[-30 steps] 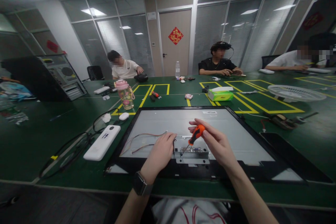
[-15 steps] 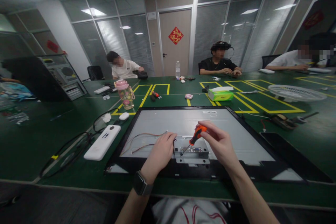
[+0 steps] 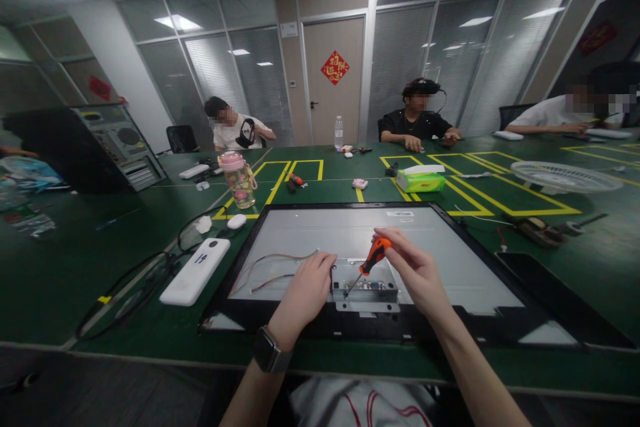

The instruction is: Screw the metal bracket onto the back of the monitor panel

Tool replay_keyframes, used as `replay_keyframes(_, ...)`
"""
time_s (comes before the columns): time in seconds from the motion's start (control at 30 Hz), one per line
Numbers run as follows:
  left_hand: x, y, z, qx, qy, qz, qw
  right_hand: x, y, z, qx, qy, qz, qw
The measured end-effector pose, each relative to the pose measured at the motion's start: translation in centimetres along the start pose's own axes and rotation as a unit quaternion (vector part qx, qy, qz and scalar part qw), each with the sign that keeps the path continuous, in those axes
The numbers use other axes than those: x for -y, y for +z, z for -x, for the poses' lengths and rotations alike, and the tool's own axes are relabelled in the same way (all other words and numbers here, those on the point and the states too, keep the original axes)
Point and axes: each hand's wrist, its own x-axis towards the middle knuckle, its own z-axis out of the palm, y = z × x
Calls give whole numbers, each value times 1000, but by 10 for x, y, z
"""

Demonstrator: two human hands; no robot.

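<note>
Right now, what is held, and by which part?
Right hand holds the orange-and-black screwdriver by its handle; left hand rests on the grey metal panel.

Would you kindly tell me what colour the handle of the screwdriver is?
Orange and black screwdriver handle; clearest in the head view.

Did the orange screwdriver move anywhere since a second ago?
No. The orange screwdriver, gripped by the right hand, keeps its tip at the same spot on the metal bracket, with the same tilt.

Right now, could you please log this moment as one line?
right hand: grips orange screwdriver, tip on metal bracket | left hand: rests on monitor panel beside bracket | nearby: white device left of panel
</note>
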Motion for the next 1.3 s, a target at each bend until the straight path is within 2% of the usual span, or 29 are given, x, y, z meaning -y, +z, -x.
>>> replay_keyframes(0.1,0,0,0,1,0,4,1000,0,0,1,30,28,-29,999)
replay_keyframes(0.17,0,-1,0,-1,1,6,1000,0,0,1,17,30,-31,999)
replay_keyframes(0.3,0,0,1,-5,3,4,1000,-2,-1,-1,-21,-7,6,1000)
replay_keyframes(0.43,0,-1,1,-3,3,0,1000,-5,-3,0,10,9,3,1000)
replay_keyframes(0.6,-2,-2,1,1,-2,3,1000,-7,-3,0,-13,11,-28,999)
replay_keyframes(0.8,-1,0,2,-8,-2,2,1000,-4,-2,0,13,13,-78,997)
replay_keyframes(0.93,0,1,1,-7,-3,1,1000,-1,0,0,33,52,-104,993)
replay_keyframes(1.17,2,3,1,-4,-3,5,1000,-3,-1,-2,1,20,-91,996)
replay_keyframes(1.3,1,1,1,1,-6,12,1000,-3,0,-1,-3,62,-112,992)
